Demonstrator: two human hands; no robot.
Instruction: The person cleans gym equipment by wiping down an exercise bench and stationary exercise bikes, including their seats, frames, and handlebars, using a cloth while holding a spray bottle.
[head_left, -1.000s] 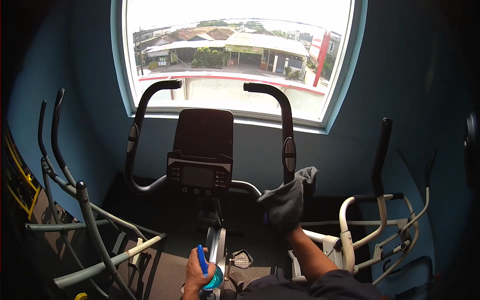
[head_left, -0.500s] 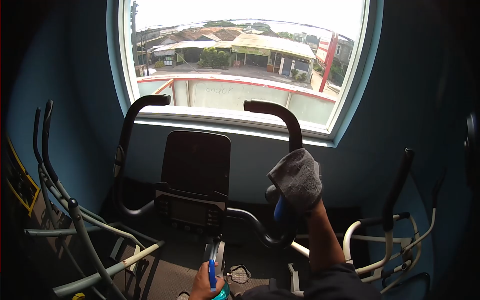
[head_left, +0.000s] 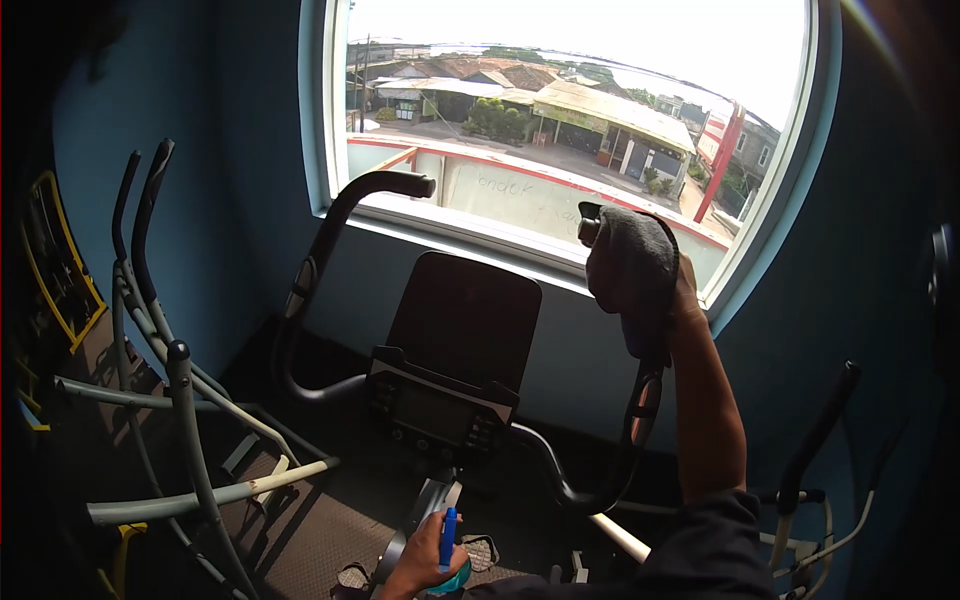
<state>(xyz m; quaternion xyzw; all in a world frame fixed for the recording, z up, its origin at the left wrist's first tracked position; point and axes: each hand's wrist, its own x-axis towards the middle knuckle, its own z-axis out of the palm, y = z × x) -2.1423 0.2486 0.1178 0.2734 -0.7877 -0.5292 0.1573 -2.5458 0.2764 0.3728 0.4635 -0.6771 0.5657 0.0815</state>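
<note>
My right hand (head_left: 684,292) grips a grey cloth (head_left: 646,252), wrapped round the upper bend of the right handlebar (head_left: 608,488) of an exercise bike. Part of the hand and bar is hidden under the cloth. At the bottom, my left hand (head_left: 422,562) is closed around a spray bottle (head_left: 448,540) with a blue trigger head and a teal body, mostly out of view. Between the two handlebars stands the bike's dark console (head_left: 430,415), with a tablet rest (head_left: 465,315) above it. The left handlebar (head_left: 335,230) curves up toward the window.
A bright window (head_left: 560,240) lies beyond the handlebars, with buildings outside. To the left stands a pale-framed exercise machine (head_left: 215,500); another machine's dark handle (head_left: 815,430) rises at the right. A bike pedal (head_left: 482,552) shows near my left hand.
My right hand and the cloth have moved up the right handlebar to its top bend. The whole view has shifted and tilted. My left hand still holds the spray bottle.
</note>
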